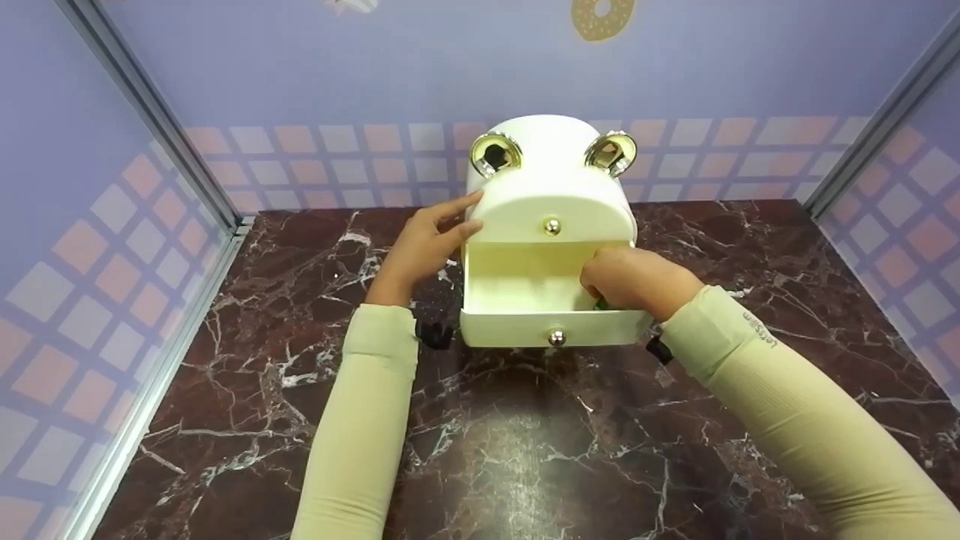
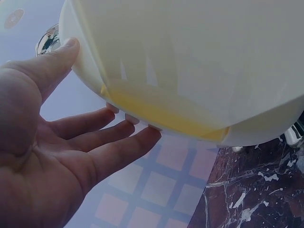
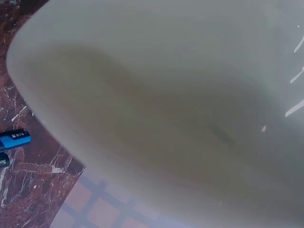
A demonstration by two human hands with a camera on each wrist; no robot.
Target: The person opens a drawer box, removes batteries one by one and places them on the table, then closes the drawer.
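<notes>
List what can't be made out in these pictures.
Head: green thing, mostly hidden by right hand; whether it's gripped is unclear.
Head: donut, cut by top edge.
Right wrist: right hand, hidden behind pale plastic.
Right wrist: blue thing, cut by left edge, lettering too small.

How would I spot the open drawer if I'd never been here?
On the dark marbled tabletop stands a white cabinet with two gold-coloured ornaments near its top. The open drawer is its lower one, with the person's right hand inside. Unlike the closed front above, its inside shows.
</notes>
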